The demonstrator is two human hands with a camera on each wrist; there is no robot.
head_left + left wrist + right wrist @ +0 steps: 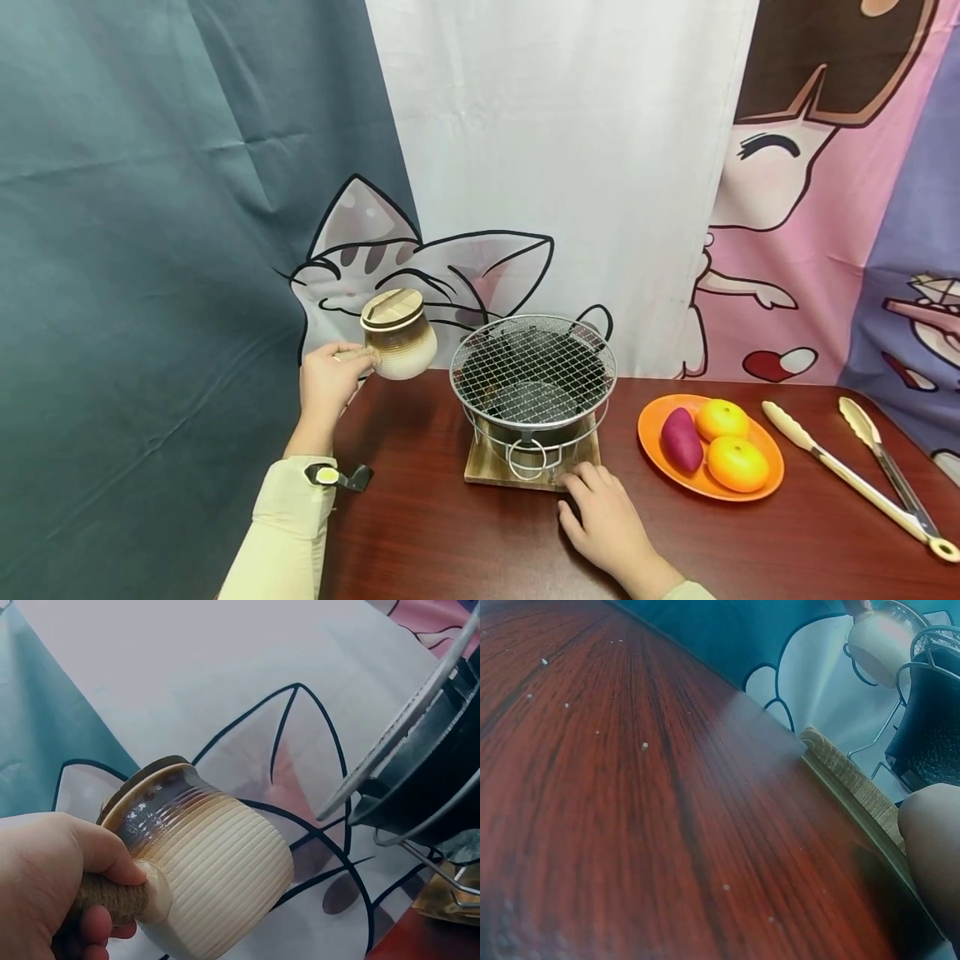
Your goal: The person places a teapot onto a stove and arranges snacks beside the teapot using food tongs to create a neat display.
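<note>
Head view: teal curtain (112, 292) far left; your left grip (330, 379) grasps the lidded pot (405, 352) by its handle (112, 900), raised before the cat-printed backdrop (562, 125). Grill (534, 375) on wooden board (486, 467), red-brown counter (420, 542); your right grip (606, 518), relaxed, touching the board; orange plate (649, 442), tongs (862, 490) rightward.

My left hand (52, 874) grips the ribbed pot (232, 877) by its handle.
My thumb lies along the cord-wrapped handle (116, 898), with my fingertips curled beneath; the pot's glaze runs from glossy dark brown near the rim to cream lower down. At the right, apart from the pot, I see a metal ring (411, 718) and a dark bowl (431, 776), with wood (446, 900) below. Pale cloth (210, 667) with black-outlined shapes hangs behind.
</note>
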